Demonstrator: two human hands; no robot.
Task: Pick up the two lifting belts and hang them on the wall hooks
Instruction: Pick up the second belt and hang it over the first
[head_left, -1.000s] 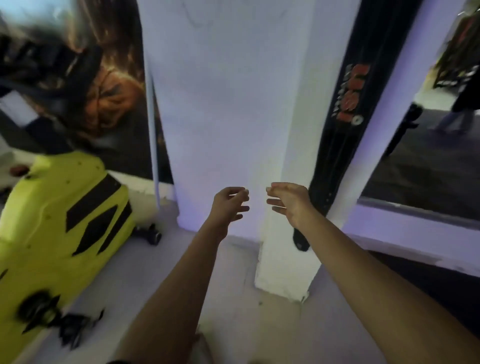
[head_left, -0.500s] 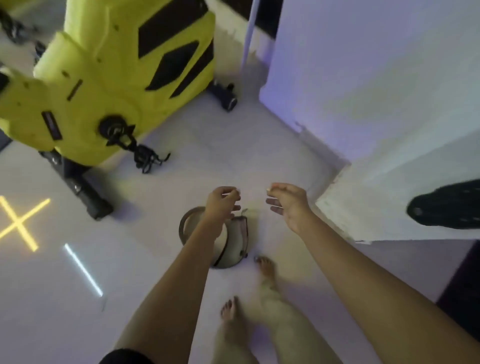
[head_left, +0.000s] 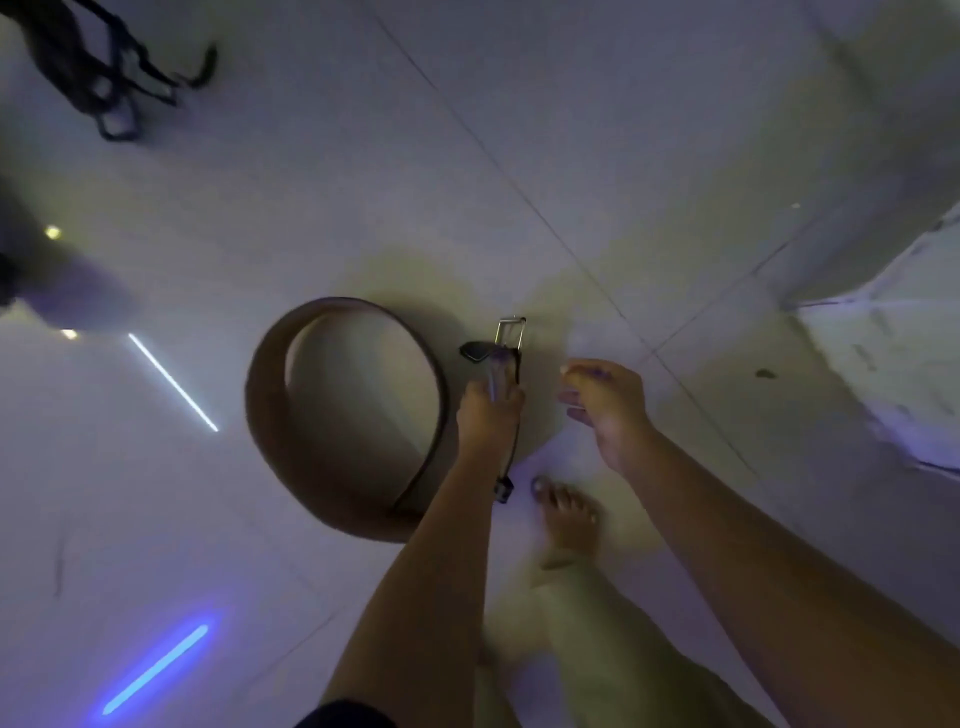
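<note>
This looks like an indoor gym or training room, though the signs are few. A brown leather lifting belt (head_left: 343, 421), coiled into a ring and standing on edge with a silver metal buckle (head_left: 511, 332), sits on the pale, glossy tiled floor (head_left: 519, 156) just beyond and to the left of the left hand's fingers (head_left: 493, 389). Far off beyond the fingers to the left lies a dark tangle of pedal-like metal machine parts (head_left: 109, 78), while coloured strip lights (head_left: 156, 670) reflect in the floor on the near left and a white painted wall base (head_left: 893, 364) rises to their right.
</note>
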